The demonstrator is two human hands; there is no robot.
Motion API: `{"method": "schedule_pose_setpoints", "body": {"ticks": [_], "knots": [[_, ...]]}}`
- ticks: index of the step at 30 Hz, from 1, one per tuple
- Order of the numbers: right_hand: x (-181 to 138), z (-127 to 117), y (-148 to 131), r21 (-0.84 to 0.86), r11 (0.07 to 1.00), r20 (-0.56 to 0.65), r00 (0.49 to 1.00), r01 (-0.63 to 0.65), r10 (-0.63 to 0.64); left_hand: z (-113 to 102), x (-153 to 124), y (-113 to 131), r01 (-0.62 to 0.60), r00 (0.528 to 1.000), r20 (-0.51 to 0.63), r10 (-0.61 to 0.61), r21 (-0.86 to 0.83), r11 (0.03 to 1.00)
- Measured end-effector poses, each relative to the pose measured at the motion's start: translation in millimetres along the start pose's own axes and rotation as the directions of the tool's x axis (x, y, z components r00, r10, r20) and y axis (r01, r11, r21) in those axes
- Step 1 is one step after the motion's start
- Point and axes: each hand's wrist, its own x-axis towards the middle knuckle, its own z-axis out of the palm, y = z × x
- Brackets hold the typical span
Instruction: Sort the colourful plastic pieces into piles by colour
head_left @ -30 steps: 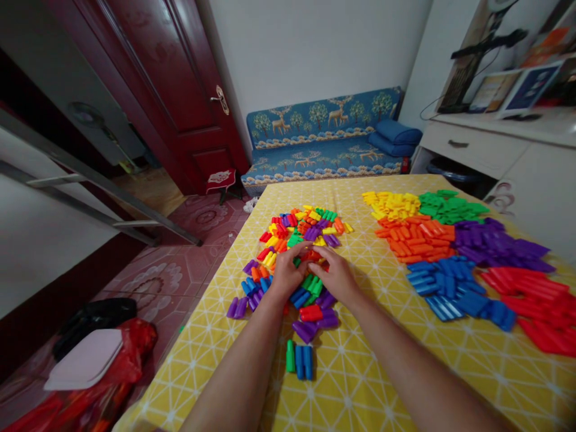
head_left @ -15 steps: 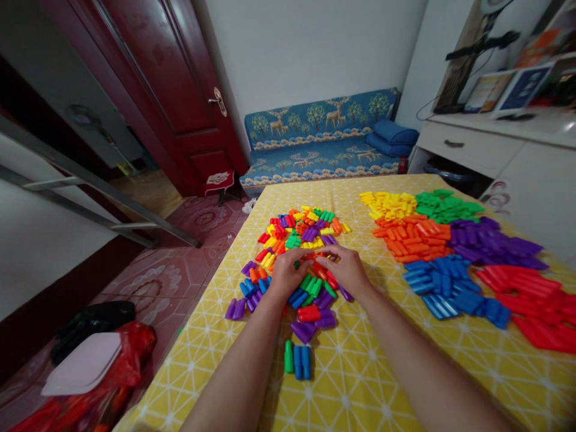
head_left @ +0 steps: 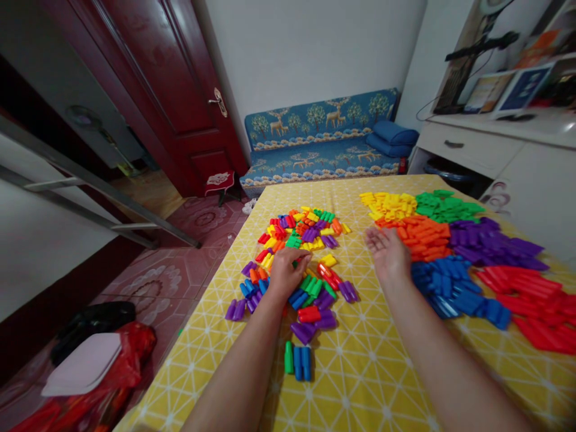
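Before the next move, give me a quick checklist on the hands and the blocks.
1. Right hand empty: ok, palm up and open beside the orange pile.
2. Left hand on the mixed pile: ok, resting on it; whether it grips a block, cannot tell.
3. Sorted piles kept to one colour: ok, yellow pile, green pile, purple pile, blue pile and red pile each look uniform.
4. Blocks clear of the table edge: ok for the mixed pile.
5. Three stray blocks nearest the person: not ok, unsorted.
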Motion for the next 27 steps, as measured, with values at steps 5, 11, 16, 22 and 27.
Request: {"method": "schedule_pose_setpoints", "body": {"ticks": [5,11,16,22,27], "knots": [[-24,8,21,-0.658,0.712,0.476,0.868,0.243,0.143,-6,-2,6,0.181,0.964,-0.241,-0.114,0.278,0.943],[-59,17,28,-0.736,0.165,0.677,0.710,0.656,0.195,-2,-2,7,0.287,0.957,-0.154,-0.246,0.375,0.881],[-69,25,46,-0.706,0.245,0.701,0.703,0.664,0.115,-1,0,5,0.088,0.988,0.105,-0.112,0.210,0.974],[-67,22,53,-0.615,0.709,0.642,0.742,0.346,0.195,0,0,1,0.013,0.986,0.164,-0.023,0.060,0.998],[-65,24,51,-0.465,0.865,0.597,0.788,0.190,0.148,6,2,-9,0.111,0.993,-0.022,-0.115,-0.149,0.983]]}}
